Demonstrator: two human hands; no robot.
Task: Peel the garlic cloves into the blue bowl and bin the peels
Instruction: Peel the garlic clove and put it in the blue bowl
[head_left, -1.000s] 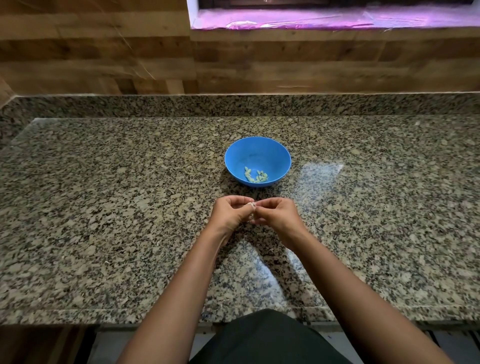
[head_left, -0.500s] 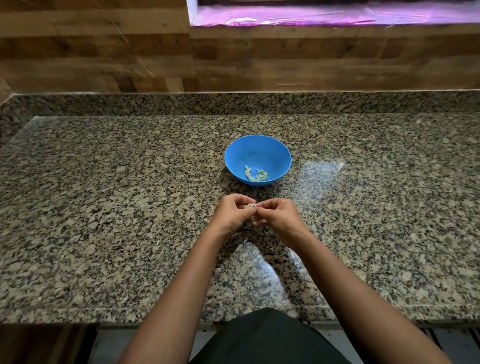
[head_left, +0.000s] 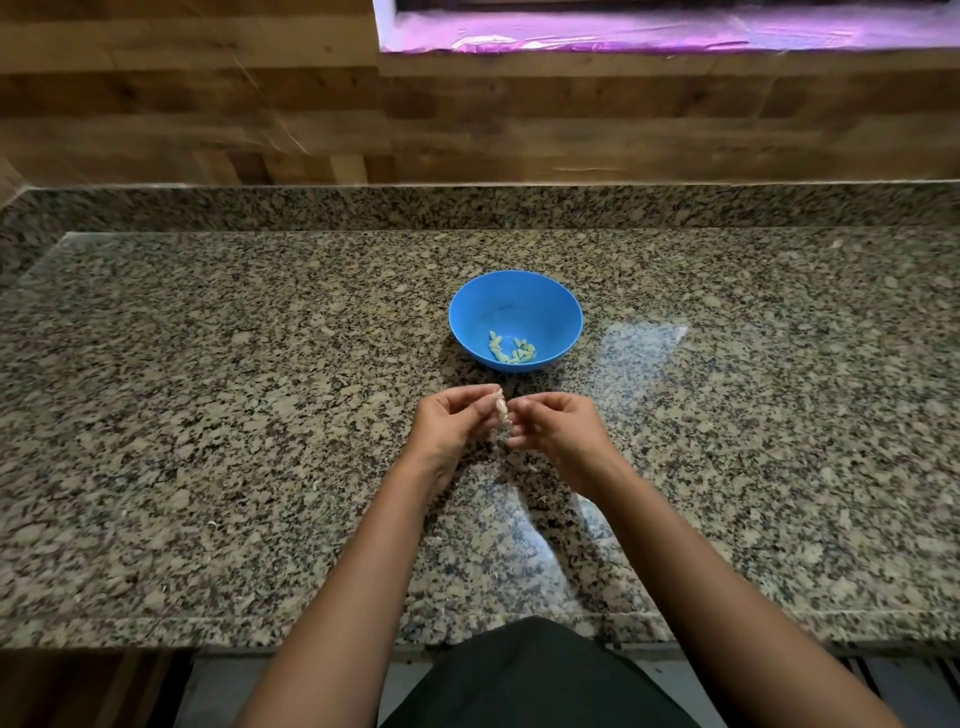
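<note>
Left hand (head_left: 457, 423) pinching garlic clove (head_left: 502, 410) over granite counter (head_left: 208, 415), just this side of blue bowl (head_left: 467, 317); peeled cloves (head_left: 511, 351) lying inside. Right hand (head_left: 558, 428) curling beside clove, grip too small to tell. Fingers hiding most of clove; forearms covering counter edge

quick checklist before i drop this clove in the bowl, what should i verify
1. Grip: left hand and right hand both pinch the papery garlic clove: ok.
2. Clove bare: skin shows on it: not ok.
3. Round blue plastic bowl upright, just beyond the hands: ok.
4. Room in bowl: a few pale peeled cloves at the bottom: ok.
5. Bin for peels: none in view: cannot tell.
6. Stray peel on the speckled granite counter: cannot tell.
</note>
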